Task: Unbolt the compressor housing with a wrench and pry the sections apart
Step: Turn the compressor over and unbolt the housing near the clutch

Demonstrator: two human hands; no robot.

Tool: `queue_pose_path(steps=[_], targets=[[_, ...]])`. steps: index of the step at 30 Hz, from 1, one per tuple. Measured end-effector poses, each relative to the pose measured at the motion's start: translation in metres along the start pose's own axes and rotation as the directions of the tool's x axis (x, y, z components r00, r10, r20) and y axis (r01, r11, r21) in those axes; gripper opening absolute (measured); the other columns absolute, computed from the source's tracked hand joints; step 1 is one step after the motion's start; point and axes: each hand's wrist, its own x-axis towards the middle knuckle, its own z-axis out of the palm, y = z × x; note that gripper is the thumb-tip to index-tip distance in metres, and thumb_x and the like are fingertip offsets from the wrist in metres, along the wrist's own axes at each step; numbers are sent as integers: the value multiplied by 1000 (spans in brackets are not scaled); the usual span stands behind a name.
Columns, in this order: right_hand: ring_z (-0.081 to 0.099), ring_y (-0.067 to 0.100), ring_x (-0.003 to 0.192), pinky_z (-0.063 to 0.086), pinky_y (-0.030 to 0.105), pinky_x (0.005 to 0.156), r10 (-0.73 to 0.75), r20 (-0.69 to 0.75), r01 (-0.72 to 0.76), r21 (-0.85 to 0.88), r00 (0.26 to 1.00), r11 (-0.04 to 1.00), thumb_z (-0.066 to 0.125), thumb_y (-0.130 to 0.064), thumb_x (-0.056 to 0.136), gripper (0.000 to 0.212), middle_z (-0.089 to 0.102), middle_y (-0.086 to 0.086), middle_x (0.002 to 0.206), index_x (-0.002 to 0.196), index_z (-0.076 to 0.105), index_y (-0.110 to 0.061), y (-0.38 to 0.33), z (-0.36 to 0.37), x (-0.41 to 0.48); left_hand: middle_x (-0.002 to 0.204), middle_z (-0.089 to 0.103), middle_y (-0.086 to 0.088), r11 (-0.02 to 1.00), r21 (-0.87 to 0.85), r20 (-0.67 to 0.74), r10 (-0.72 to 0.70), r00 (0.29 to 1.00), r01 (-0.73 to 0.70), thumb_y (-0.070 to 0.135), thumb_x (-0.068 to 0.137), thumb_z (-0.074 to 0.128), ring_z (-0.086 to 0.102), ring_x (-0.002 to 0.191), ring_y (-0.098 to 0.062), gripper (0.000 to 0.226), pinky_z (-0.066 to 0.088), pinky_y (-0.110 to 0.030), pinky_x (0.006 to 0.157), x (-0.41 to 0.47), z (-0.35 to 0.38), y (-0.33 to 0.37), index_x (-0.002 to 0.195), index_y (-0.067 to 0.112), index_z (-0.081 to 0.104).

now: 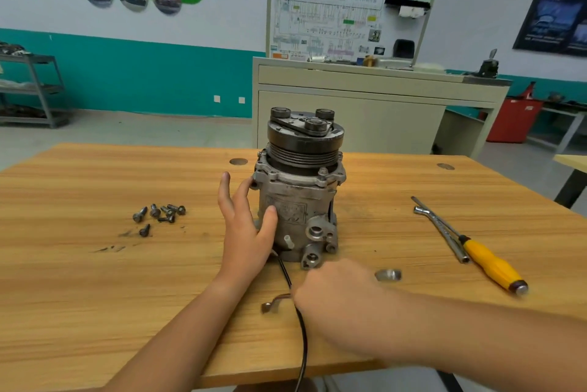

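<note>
The compressor (298,198) is stood on end, pulley uppermost, just ahead of both hands. The left hand (244,226) is laid against its left flank with fingers straight and spread; nothing is gripped. The right hand (336,293), blurred, appears to be closed round a wrench (388,274), whose metal ends are seen on either side of it; the fingers themselves are hidden.

A tip-over is judged the main risk. The unit is tall and top-heavy, and it is only steadied by a flat palm, so a hard pull on a flange bolt could rock it away from the left hand. If the wrench is not seated squarely, a slip is possible, with knuckles driven into the casting. The black cable (300,321) is trailed between the two forearms and over the near edge; it could be snagged by the right wrist.

Loose bolts (158,215) are scattered well to the left of the left hand, and could be rolled off if knocked. A yellow-handled screwdriver (490,261) and a bent socket wrench (444,229) are laid to the right of the right hand.

The wooden table (79,182) is scuffed and grease-marked. Beyond it, a teal-and-white wall, a wiring-diagram board (346,15) on a cabinet, and a metal shelf (35,90) are seen.
</note>
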Motion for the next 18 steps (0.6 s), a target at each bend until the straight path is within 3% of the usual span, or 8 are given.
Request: queue_pose_path(steps=[2,5,8,10,14,18], targets=[[53,21,67,25,27,39,92,-64,-85,96,994,992,43,-5,92,28,44,8,72,118,50,-9,5,5,5,155,-5,9,1000,7,-28,11,1000,-11,17,92,54,17,140,-14,50,23,-7,97,3,-1,-2,137,20,34],[31,13,51,23,26,41,292,-292,-230,229,911,946,42,-6,89,37,33,-3,63,124,40,-19,36,-2,-5,155,-4,8,999,-13,-12,-36,999,36,15,93,52,17,141,-17,49,27,-24,104,7,-1,-1,138,20,32],[40,22,61,22,27,42,406,-446,-314,268,798,911,40,-16,92,43,43,-5,69,130,31,-32,60,-5,-19,155,-2,9,997,-41,-2,-58,998,58,16,94,50,21,140,-16,49,31,-29,104,8,0,-2,139,20,31],[52,25,71,30,29,47,454,-477,-350,293,753,890,34,-26,95,35,57,-4,81,130,31,-34,70,-6,-27,154,-1,10,997,-49,2,-60,998,60,17,94,49,21,141,-16,48,30,-30,106,8,0,-2,139,20,30],[57,22,71,37,29,49,509,-501,-448,246,700,859,30,-28,97,34,62,-3,83,131,34,-31,85,-7,-30,154,-1,12,997,-43,9,-69,998,69,20,94,48,20,140,-15,50,30,-31,107,8,-1,-2,140,21,29],[39,16,55,25,25,42,532,-438,-519,160,725,840,36,-18,95,40,43,-6,64,133,33,-29,84,-9,-25,153,-1,15,996,-48,6,-70,997,71,21,94,49,21,140,-15,49,32,-33,107,7,-2,-3,140,22,30]])
